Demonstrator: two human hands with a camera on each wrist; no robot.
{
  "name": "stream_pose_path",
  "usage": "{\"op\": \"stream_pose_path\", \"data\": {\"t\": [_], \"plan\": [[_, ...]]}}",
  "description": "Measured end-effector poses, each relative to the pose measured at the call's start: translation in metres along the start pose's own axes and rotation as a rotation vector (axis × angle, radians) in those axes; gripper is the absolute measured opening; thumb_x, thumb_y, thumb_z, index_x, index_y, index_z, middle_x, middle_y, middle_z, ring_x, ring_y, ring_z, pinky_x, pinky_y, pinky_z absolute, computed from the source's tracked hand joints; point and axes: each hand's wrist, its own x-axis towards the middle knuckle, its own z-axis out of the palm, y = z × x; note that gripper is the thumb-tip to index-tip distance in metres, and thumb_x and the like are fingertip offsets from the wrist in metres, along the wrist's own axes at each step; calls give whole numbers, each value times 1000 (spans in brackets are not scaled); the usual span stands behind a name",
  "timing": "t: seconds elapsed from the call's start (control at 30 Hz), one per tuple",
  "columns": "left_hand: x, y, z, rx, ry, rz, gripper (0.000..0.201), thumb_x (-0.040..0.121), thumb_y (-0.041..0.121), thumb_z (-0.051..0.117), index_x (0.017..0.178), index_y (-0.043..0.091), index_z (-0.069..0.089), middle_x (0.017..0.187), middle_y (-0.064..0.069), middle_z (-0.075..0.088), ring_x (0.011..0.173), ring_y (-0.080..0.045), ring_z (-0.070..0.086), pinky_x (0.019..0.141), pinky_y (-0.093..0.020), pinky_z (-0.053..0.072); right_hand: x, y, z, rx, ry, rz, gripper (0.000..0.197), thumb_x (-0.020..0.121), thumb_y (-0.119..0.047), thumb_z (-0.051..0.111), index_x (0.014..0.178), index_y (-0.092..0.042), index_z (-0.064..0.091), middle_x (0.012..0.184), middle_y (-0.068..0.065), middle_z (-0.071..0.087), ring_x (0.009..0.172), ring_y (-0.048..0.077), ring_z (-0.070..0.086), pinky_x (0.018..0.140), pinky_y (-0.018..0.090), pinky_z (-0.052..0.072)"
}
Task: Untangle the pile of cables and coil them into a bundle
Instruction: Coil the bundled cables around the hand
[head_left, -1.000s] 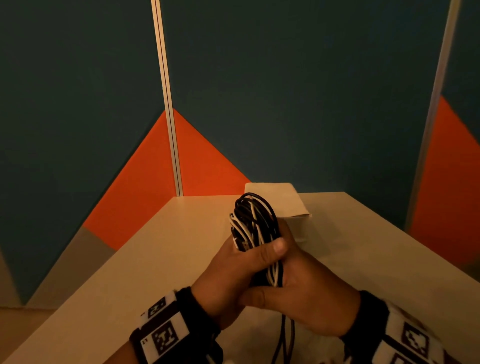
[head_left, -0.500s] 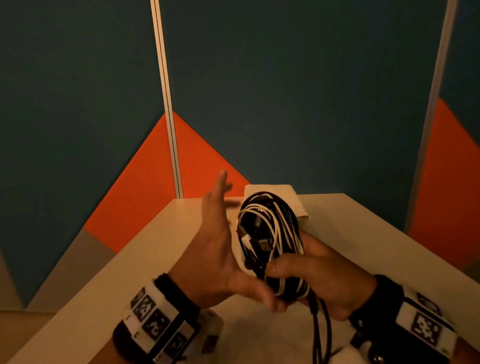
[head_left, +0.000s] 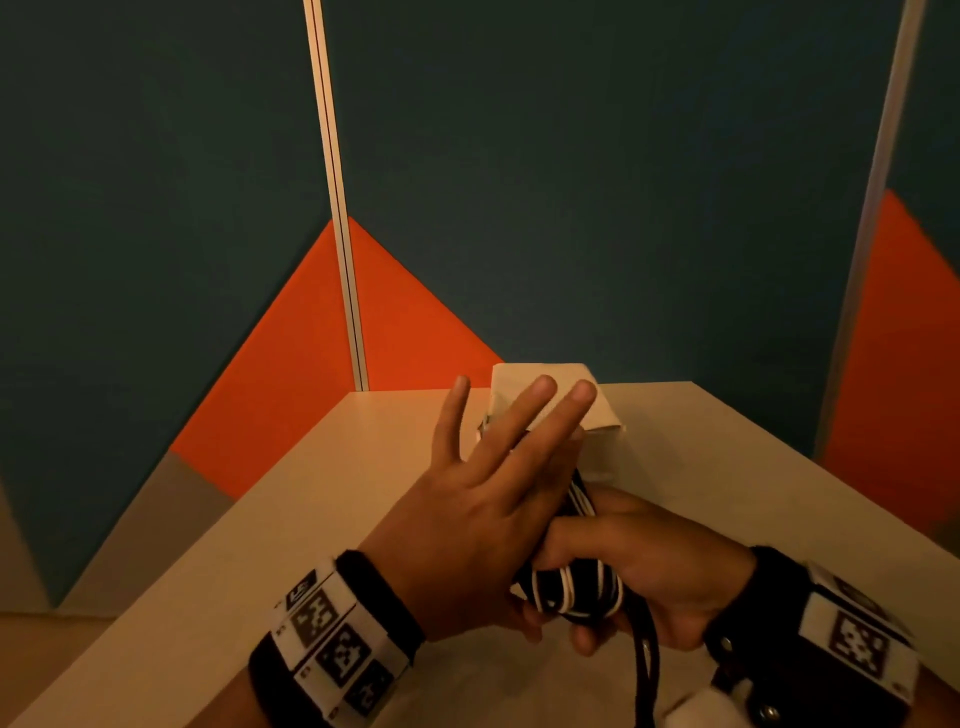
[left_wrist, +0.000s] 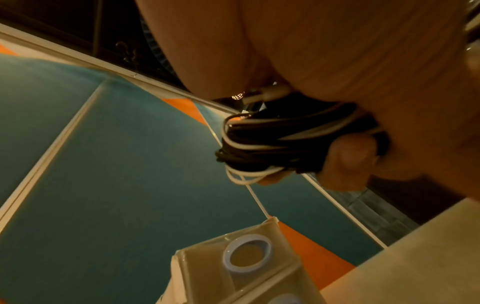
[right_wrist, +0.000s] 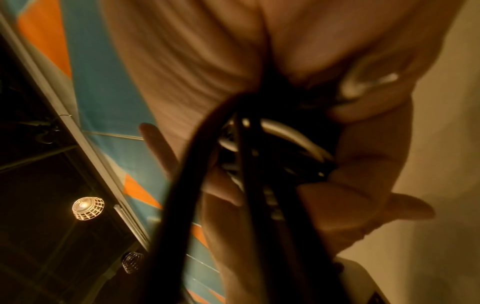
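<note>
Gripping the bundle of cables (head_left: 576, 592) low down, the right hand (head_left: 660, 577) has fingers and thumb curled round the black and white loops, holding them above the surface (head_left: 260, 519). Likely reason: one hand clamps the coil so turns cannot spring apart. Left hand (head_left: 478, 519) lies flat against the coil's left side, fingers straight and spread, grasping nothing; probably pressing the loops together or guiding a turn. Loose black strands (head_left: 647, 660) hang from the bundle toward the bottom edge, so judged not yet fully wound in.

Head view hides the coil's upper part behind the left hand. Left wrist view shows it: looped ends, a pale connector, a fingertip wrapped over the strands, and a pale box (left_wrist: 233, 265) with round openings below. Right wrist view: hanging strands close up, blurred.
</note>
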Motion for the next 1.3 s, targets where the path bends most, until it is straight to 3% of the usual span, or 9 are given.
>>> {"op": "stream_pose_path", "data": {"t": [0.13,0.27,0.33,0.7,0.8,0.93,1.03,1.17,1.3], "plan": [[3,5,5,-38,133,85,98,88,51,69,162,12,18,172,-11,11,160,-25,7,120,-73,10,-4,-1,-1,-17,-47,12,26,80,-15,68,104,-24,74,111,28,69,90,36,69,48,29,53],[3,1,4,-276,212,147,64,88,40,72,145,16,54,145,-1,61,141,-19,51,117,-59,33,-6,0,0,13,-142,28,31,86,-3,66,116,-9,68,118,30,66,97,40,68,53,31,57],[2,2,3,-337,218,131,62,82,42,76,136,15,63,126,2,71,120,-21,66,105,-49,45,-6,1,2,59,-192,36,43,82,-5,69,124,-8,62,120,29,66,101,41,66,56,35,59],[-2,-10,3,-210,183,-164,41,71,48,69,98,17,66,78,3,68,65,-26,63,63,-31,46,-7,-9,5,-13,-39,-71,42,82,-23,76,121,-29,64,115,6,74,104,36,71,64,31,60],[-6,-23,1,-217,180,-343,39,67,47,62,95,20,64,72,4,65,58,-25,59,56,-27,40,-6,-11,3,24,27,-110,39,80,-29,76,116,-38,65,109,0,75,85,35,73,59,33,60],[-11,-36,3,-314,148,-525,40,63,44,74,96,26,59,74,10,63,58,-19,57,50,-29,44,-2,-10,1,63,180,-156,45,76,-37,69,116,-19,63,76,11,66,53,16,55,46,24,43],[-10,-37,3,-443,147,-671,44,62,43,81,98,29,59,80,13,66,68,-14,64,56,-30,53,0,-11,-1,176,243,-236,39,79,-40,63,102,-8,61,66,6,52,51,14,47,49,25,36],[-8,-37,5,-756,256,-813,52,60,32,96,103,27,68,88,16,71,78,0,69,65,-20,58,2,-11,-4,285,221,-269,49,80,-36,58,113,-1,65,64,5,49,55,16,50,52,26,41],[-5,-36,2,-1001,329,-818,36,64,15,96,85,23,69,71,11,71,58,-2,65,53,-16,49,2,-9,-4,275,177,-238,42,83,-29,59,112,1,67,67,7,56,60,18,57,55,27,49]]}}
